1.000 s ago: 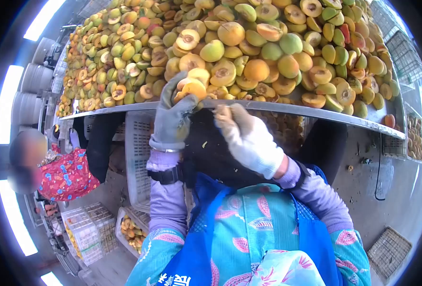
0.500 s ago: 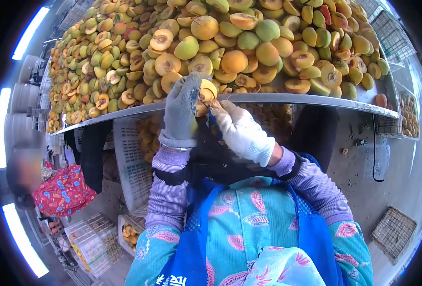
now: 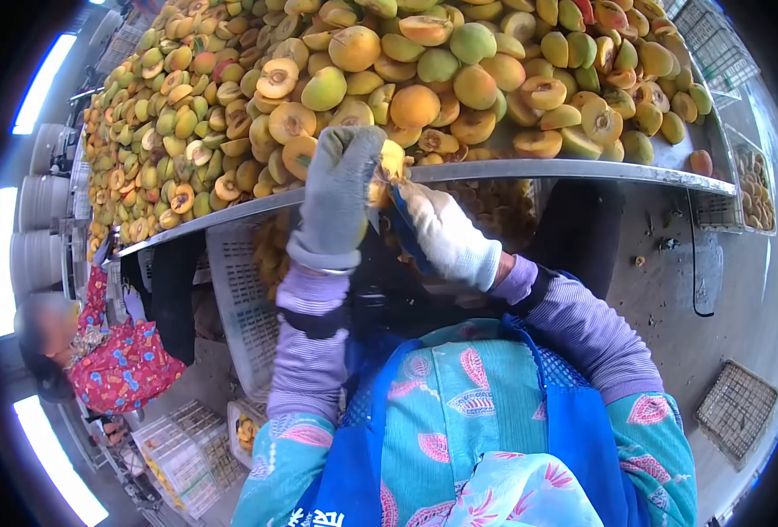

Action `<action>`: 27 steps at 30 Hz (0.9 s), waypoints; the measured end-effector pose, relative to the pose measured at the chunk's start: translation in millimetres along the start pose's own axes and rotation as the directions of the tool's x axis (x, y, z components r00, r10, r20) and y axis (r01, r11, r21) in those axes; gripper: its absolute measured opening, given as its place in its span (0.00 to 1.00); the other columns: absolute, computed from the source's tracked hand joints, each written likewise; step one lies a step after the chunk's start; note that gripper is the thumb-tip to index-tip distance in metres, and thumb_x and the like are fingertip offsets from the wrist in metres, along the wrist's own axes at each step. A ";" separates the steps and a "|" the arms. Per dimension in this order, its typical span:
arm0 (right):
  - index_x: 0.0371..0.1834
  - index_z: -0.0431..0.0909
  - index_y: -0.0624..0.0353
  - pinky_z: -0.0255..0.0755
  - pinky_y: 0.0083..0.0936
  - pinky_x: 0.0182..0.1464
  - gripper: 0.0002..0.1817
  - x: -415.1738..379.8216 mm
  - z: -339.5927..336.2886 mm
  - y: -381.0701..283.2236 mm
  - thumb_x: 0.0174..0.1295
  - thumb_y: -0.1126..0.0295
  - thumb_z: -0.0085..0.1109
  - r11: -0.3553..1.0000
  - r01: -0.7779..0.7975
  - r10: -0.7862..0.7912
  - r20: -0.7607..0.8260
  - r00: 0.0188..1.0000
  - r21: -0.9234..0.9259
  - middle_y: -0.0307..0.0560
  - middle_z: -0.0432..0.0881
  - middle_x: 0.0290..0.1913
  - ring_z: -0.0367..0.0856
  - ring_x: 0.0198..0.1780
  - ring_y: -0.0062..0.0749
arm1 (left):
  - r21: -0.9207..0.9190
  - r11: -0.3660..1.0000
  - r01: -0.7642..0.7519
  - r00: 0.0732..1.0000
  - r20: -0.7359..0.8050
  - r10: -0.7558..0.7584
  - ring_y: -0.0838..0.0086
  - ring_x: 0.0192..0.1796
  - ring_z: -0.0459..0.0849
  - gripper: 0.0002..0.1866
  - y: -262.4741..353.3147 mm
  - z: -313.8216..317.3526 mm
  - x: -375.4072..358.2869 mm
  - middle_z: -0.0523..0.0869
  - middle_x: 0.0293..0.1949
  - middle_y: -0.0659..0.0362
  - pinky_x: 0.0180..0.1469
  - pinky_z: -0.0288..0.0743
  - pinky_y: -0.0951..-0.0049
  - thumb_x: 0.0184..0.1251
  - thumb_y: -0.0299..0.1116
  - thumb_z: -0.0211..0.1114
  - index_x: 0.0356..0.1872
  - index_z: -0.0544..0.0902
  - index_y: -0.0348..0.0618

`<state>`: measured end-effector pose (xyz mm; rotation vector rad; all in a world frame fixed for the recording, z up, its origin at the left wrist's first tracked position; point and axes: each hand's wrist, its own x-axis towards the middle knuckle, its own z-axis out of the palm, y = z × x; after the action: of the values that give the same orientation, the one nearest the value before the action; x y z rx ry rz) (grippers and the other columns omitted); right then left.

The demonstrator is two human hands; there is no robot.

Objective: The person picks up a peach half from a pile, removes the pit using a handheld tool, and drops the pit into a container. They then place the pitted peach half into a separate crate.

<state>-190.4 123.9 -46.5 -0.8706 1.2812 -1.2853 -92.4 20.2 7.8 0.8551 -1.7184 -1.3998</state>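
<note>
My left hand (image 3: 341, 198), in a grey glove, is closed round a yellow peach half (image 3: 389, 165) at the table's near edge. Close beside it on the right is my right hand (image 3: 450, 235), in a white glove, its fingers wrapped round a tool with a blue handle (image 3: 409, 230). The tool's tip meets the peach between both hands and is mostly hidden. Just beyond my hands, cut and whole peaches (image 3: 415, 106) lie heaped on the metal-edged table (image 3: 512, 170).
Below the table edge stands a white crate (image 3: 247, 303) beside more peach halves. A co-worker in a red patterned top (image 3: 127, 367) is at the left. Crates (image 3: 183, 457) stand at lower left. An empty crate (image 3: 738, 413) lies on the floor at right, and a peach-filled crate (image 3: 755, 189) stands at upper right.
My left hand has turned, its back now covering more of the peach. My right hand has shifted slightly beside it. The co-worker's arm now reaches up to the table edge.
</note>
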 end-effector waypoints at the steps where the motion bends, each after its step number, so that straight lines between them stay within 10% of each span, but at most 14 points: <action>1: 0.49 0.76 0.66 0.72 0.29 0.46 0.26 -1.2 11.7 3.0 0.74 0.51 0.42 1.000 0.002 -0.002 0.006 1.000 -0.001 0.45 0.81 0.35 0.75 0.38 0.33 | 0.200 0.975 -0.096 0.984 0.170 0.063 0.79 0.38 0.81 0.11 1.9 -6.6 2.7 0.84 0.37 0.60 0.41 0.75 0.79 0.77 0.35 0.53 0.43 0.80 0.38; 3: 0.44 0.77 0.65 0.73 0.29 0.38 0.30 -5.6 46.5 -2.2 0.72 0.44 0.42 0.983 0.179 -0.177 -0.404 0.898 -0.034 0.46 0.80 0.31 0.76 0.33 0.34 | -0.011 0.998 0.062 0.992 0.111 -0.061 0.77 0.35 0.82 0.11 -10.4 -0.2 2.2 0.85 0.33 0.57 0.40 0.75 0.79 0.76 0.34 0.53 0.44 0.78 0.37; 4: 0.38 0.77 0.61 0.72 0.30 0.25 0.30 -8.3 34.0 -17.5 0.71 0.41 0.43 0.726 -0.412 0.460 0.057 0.886 0.551 0.46 0.77 0.24 0.75 0.22 0.33 | -0.121 0.990 0.068 0.997 0.054 -0.062 0.76 0.34 0.83 0.11 -9.7 5.4 1.1 0.86 0.34 0.55 0.40 0.76 0.79 0.76 0.34 0.53 0.45 0.77 0.37; 7: 0.31 0.70 0.54 0.65 0.28 0.13 0.31 -15.3 20.3 -24.7 0.70 0.35 0.40 0.678 -0.378 0.270 0.265 0.926 0.631 0.44 0.71 0.15 0.70 0.11 0.31 | -0.273 0.958 0.092 0.996 0.030 -0.087 0.75 0.34 0.83 0.12 -9.6 0.4 -1.5 0.87 0.34 0.53 0.39 0.78 0.76 0.76 0.36 0.53 0.44 0.79 0.36; 9: 0.33 0.69 0.53 0.62 0.27 0.12 0.30 -18.6 15.1 -36.7 0.70 0.34 0.40 0.825 -0.380 0.330 0.190 0.925 0.417 0.40 0.68 0.14 0.66 0.10 0.28 | -0.130 0.947 0.292 0.903 0.362 -0.229 0.74 0.34 0.83 0.16 4.4 -11.6 12.7 0.86 0.33 0.53 0.39 0.78 0.76 0.75 0.41 0.54 0.42 0.81 0.35; 11: 0.32 0.69 0.52 0.59 0.26 0.13 0.30 -24.2 21.6 -32.2 0.70 0.35 0.40 0.438 -0.462 0.173 0.432 0.885 0.771 0.36 0.65 0.14 0.62 0.11 0.25 | 0.000 0.911 0.413 0.839 0.389 -0.381 0.73 0.33 0.83 0.20 12.9 -10.1 18.0 0.85 0.31 0.54 0.38 0.78 0.75 0.74 0.45 0.54 0.39 0.83 0.35; 12: 0.33 0.69 0.51 0.59 0.25 0.16 0.28 -23.7 25.8 -29.1 0.70 0.36 0.41 0.060 -0.540 -0.086 0.543 0.835 0.839 0.34 0.61 0.14 0.60 0.12 0.23 | -0.126 0.889 0.440 0.834 0.424 -0.352 0.72 0.32 0.83 0.21 11.1 -7.1 15.3 0.84 0.31 0.54 0.38 0.78 0.75 0.74 0.46 0.54 0.39 0.83 0.35; 13: 0.33 0.69 0.51 0.58 0.25 0.17 0.26 -23.4 25.9 -30.6 0.71 0.38 0.42 -0.038 -0.581 -0.181 0.566 0.805 0.813 0.34 0.62 0.15 0.60 0.13 0.23 | -0.249 0.854 0.456 0.834 0.455 -0.313 0.72 0.31 0.82 0.22 9.8 -4.1 16.8 0.84 0.30 0.54 0.37 0.78 0.75 0.74 0.46 0.54 0.38 0.83 0.35; 15: 0.33 0.69 0.52 0.58 0.25 0.17 0.27 -24.2 21.1 -27.1 0.71 0.38 0.41 0.306 -0.478 0.060 0.484 0.873 0.823 0.34 0.63 0.16 0.60 0.13 0.23 | -0.220 0.899 0.378 0.844 0.481 -0.237 0.72 0.31 0.82 0.22 4.3 -1.7 17.3 0.84 0.29 0.54 0.36 0.77 0.75 0.74 0.47 0.53 0.38 0.83 0.35; 19: 0.33 0.69 0.53 0.58 0.26 0.17 0.27 -33.7 19.9 -25.7 0.71 0.39 0.41 0.516 -0.418 0.177 0.384 0.906 0.748 0.34 0.64 0.16 0.60 0.13 0.23 | -0.194 0.916 0.351 0.832 0.513 -0.211 0.71 0.30 0.82 0.25 -8.2 9.8 12.9 0.84 0.27 0.52 0.34 0.77 0.74 0.74 0.51 0.53 0.38 0.82 0.35; 21: 0.33 0.70 0.53 0.58 0.25 0.15 0.27 -27.4 25.8 -23.2 0.72 0.39 0.42 0.000 -0.529 -0.150 0.523 0.839 0.849 0.34 0.63 0.15 0.61 0.12 0.23 | -0.420 0.745 0.518 0.817 0.502 -0.285 0.70 0.31 0.82 0.25 -12.4 14.8 7.9 0.84 0.27 0.52 0.35 0.77 0.73 0.73 0.51 0.53 0.38 0.83 0.34; 27: 0.34 0.70 0.55 0.56 0.23 0.13 0.26 -28.3 16.4 -24.6 0.73 0.42 0.41 -0.007 -0.637 -0.220 0.621 0.753 0.771 0.34 0.63 0.15 0.60 0.10 0.21 | -0.435 0.701 0.565 0.806 0.472 -0.357 0.70 0.31 0.82 0.21 -19.3 5.5 -1.8 0.84 0.29 0.52 0.35 0.77 0.75 0.73 0.46 0.55 0.38 0.84 0.35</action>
<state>-174.5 144.6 -15.0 0.1245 -0.2907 -1.0771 -95.4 20.9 -12.1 0.7548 -1.2169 -2.3917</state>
